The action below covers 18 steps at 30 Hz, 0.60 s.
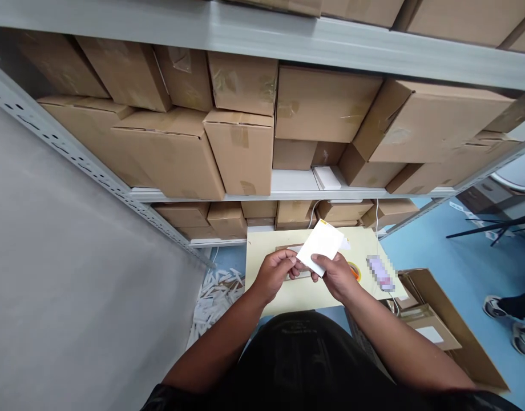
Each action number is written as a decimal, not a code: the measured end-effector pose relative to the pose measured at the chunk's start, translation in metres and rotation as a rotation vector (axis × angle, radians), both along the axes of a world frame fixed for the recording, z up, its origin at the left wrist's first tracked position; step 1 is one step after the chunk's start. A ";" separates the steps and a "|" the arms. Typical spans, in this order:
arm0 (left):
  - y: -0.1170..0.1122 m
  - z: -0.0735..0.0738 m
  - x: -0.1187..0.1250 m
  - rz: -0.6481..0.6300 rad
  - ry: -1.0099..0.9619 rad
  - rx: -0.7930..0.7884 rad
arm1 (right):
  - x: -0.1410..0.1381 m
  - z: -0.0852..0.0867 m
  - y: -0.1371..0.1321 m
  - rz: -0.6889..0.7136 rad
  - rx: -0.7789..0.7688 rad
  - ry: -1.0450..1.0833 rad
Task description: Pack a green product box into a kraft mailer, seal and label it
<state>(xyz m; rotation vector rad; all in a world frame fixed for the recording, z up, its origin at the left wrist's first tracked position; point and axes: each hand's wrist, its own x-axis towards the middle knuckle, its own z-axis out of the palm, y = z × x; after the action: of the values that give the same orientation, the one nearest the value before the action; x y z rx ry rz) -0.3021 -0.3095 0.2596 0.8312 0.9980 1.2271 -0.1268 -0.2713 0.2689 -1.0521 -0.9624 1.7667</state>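
Observation:
A flat white card or thin packet (323, 242) with a small orange-yellow mark at its top corner is held tilted above the pale yellow table (262, 294). My right hand (338, 275) grips its lower right side, thumb on top and fingers beneath. At its lower left corner, my left hand (273, 275) pinches the edge with thumb and fingers. Under my hands lies a small brown cardboard box (283, 250) with something white in or on it, partly hidden. An orange-and-yellow tape roll (355, 271) sits just right of my right hand, partly covered by it.
Metal shelves (228, 195) stacked with cardboard boxes (241, 151) stand ahead. A blurred-out purple item (380, 273) lies on the table's right. White paper scraps (211, 299) heap on the floor at left. An open carton (463, 331) stands at right, near another person's shoes (494, 306).

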 end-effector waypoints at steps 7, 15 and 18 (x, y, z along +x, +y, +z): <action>-0.004 -0.002 -0.009 -0.022 0.029 -0.054 | -0.001 -0.005 -0.009 0.006 -0.035 -0.031; -0.007 -0.008 -0.014 -0.022 0.057 -0.046 | -0.003 -0.008 -0.010 0.005 -0.003 -0.048; -0.007 -0.007 -0.014 -0.028 0.075 -0.037 | -0.003 -0.010 -0.010 0.008 0.002 -0.068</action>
<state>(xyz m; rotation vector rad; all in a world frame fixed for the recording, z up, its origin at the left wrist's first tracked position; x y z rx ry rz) -0.3163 -0.3161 0.2524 0.8646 1.0629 1.1580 -0.1295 -0.2814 0.2591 -1.1150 -1.0114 1.7457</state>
